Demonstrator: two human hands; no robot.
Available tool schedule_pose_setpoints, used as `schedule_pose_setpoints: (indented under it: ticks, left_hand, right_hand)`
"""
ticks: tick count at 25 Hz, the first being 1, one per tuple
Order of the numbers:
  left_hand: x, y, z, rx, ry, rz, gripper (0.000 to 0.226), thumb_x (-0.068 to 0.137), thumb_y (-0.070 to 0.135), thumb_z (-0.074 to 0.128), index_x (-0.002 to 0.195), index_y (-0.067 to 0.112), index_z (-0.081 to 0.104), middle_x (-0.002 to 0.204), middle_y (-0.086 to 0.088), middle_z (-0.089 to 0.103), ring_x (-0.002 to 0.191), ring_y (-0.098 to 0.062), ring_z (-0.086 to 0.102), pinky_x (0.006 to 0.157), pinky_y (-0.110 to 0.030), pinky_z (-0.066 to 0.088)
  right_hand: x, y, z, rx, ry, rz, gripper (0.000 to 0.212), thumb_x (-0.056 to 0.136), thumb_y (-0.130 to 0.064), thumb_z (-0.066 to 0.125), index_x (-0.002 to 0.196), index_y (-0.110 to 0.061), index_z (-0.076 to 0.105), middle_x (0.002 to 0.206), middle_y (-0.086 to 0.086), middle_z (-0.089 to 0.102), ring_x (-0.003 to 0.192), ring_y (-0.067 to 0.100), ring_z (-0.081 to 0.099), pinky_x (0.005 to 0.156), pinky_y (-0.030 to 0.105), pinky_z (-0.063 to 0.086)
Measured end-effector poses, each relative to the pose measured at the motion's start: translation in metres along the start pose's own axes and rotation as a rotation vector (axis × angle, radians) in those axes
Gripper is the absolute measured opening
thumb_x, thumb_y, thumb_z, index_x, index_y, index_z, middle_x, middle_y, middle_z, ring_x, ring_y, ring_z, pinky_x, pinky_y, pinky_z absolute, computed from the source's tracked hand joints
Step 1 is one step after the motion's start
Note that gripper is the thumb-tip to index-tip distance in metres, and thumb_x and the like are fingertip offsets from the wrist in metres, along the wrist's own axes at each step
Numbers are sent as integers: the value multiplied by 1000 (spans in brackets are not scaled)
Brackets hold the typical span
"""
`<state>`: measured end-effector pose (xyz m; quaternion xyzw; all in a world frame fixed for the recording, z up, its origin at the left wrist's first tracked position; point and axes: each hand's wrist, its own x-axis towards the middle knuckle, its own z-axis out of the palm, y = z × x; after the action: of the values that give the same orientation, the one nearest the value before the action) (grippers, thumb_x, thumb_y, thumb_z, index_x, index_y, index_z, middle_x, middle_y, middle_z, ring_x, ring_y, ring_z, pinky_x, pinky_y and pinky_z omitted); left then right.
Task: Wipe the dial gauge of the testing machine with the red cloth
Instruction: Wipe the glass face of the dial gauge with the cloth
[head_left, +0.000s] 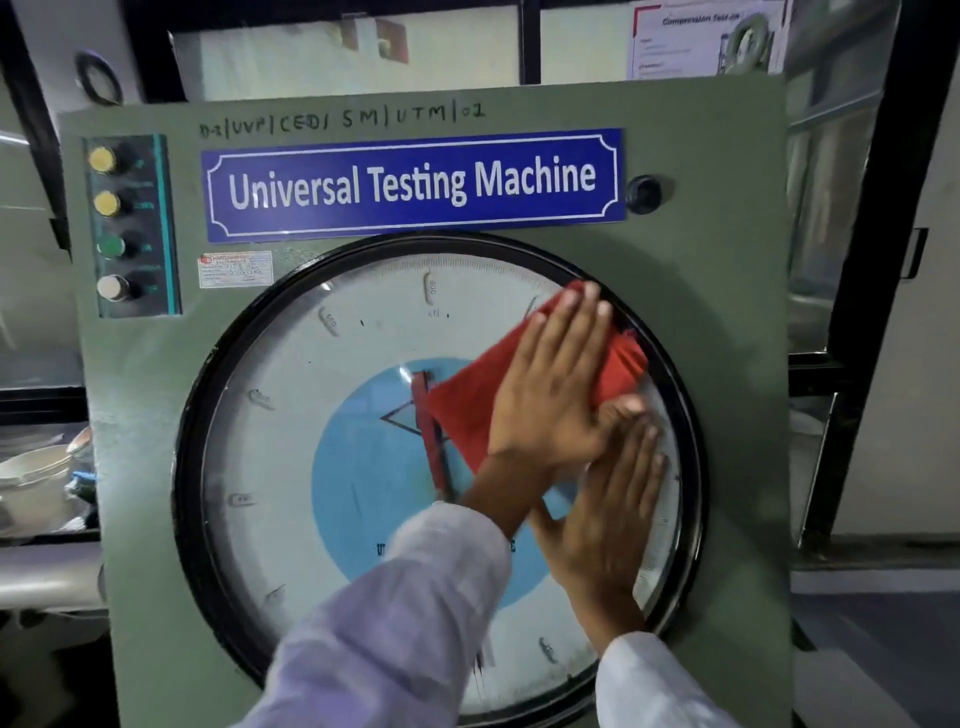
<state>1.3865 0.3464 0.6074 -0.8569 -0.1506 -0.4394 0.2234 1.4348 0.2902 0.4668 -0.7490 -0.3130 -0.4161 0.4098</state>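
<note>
Filling the green panel of the testing machine (701, 218), below the blue nameplate (413, 184), is the round dial gauge (322, 467), its glass upright, so anything wiping it has to be pushed flat against it. Red cloth (470, 410) lies on the glass between centre and roughly two o'clock, reaching the black rim. Left hand (553, 387), arm crossing from seven o'clock, pins the cloth with flat palm, fingers straight and spread, gripping nothing. Right hand (608, 512) sits just below at about four o'clock, flat on bare glass, fingers extended, likely bracing; blurred, so contact with the cloth is unclear.
</note>
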Motion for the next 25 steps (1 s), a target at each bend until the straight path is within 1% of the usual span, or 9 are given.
schedule_pose_setpoints:
  ticks: [3, 5, 7, 10, 12, 14, 19, 22, 25]
  left_hand:
    - [-1, -1, 1, -36, -41, 134, 82, 103, 60, 28, 167, 10, 14, 177, -8, 8, 165, -22, 1, 134, -44, 8]
    - [-3, -34, -9, -28, -7, 119, 73, 108, 52, 30, 167, 12, 16, 177, -8, 10, 164, -22, 5, 133, -45, 11]
    - [-14, -83, -22, -21, 58, -88, 66, 111, 46, 28, 168, 16, 12, 177, -5, 5, 164, -23, 4, 134, -43, 8]
    - [-44, -145, -43, 14, 152, -430, 63, 111, 40, 21, 168, 14, 11, 178, -7, 4, 164, -23, 2, 134, -44, 5]
    - [-42, -141, -43, -6, 199, -577, 63, 112, 38, 22, 168, 12, 11, 178, -9, 6, 164, -24, 1, 134, -47, 7]
    - [-21, -110, -37, -44, 230, -620, 63, 112, 39, 24, 168, 12, 11, 178, -9, 7, 165, -25, 2, 134, -47, 8]
    - [-6, -25, 0, -7, 103, -90, 65, 111, 40, 33, 167, 12, 18, 177, -8, 13, 164, -24, 6, 134, -45, 11]
    - [-8, -13, 4, 2, 51, 36, 64, 111, 43, 29, 168, 16, 17, 177, -7, 12, 165, -24, 5, 133, -46, 12]
    - [-13, -43, -11, 34, 19, 95, 63, 111, 45, 33, 166, 17, 25, 176, -8, 19, 164, -25, 13, 133, -46, 15]
  right_hand:
    - [1, 0, -2, -12, 19, 8, 116, 94, -84, 30, 165, 7, 19, 174, 29, 17, 166, 38, 13, 135, 57, 17]
    - [2, -2, -3, -21, 25, 28, 119, 93, -86, 34, 166, 6, 17, 175, 28, 15, 168, 32, 7, 137, 51, 9]
    - [2, -2, -3, -62, 11, 19, 120, 92, -86, 38, 167, 4, 10, 177, 26, 9, 169, 28, -4, 138, 46, 0]
    - [1, -2, -1, -63, -16, 25, 122, 91, -87, 39, 168, 3, 8, 178, 25, 4, 169, 29, -6, 138, 46, -3]
    - [-1, -4, 0, -58, -21, 42, 121, 92, -87, 37, 168, 4, 10, 178, 26, 5, 169, 32, -4, 138, 47, -2]
    - [-2, -5, 2, -71, -11, 43, 120, 93, -87, 36, 168, 3, 12, 178, 28, 7, 169, 35, -2, 138, 49, -1]
    - [-4, -2, 5, -19, 59, 40, 115, 93, -86, 36, 167, 1, 24, 175, 30, 18, 167, 42, 11, 135, 60, 10]
    - [-3, 2, 4, -24, 74, 25, 112, 93, -86, 38, 167, -3, 27, 175, 29, 21, 165, 44, 16, 134, 64, 14]
    - [-5, 1, 0, -31, 30, 41, 111, 92, -87, 39, 169, -9, 22, 177, 25, 16, 166, 43, 12, 133, 66, 15]
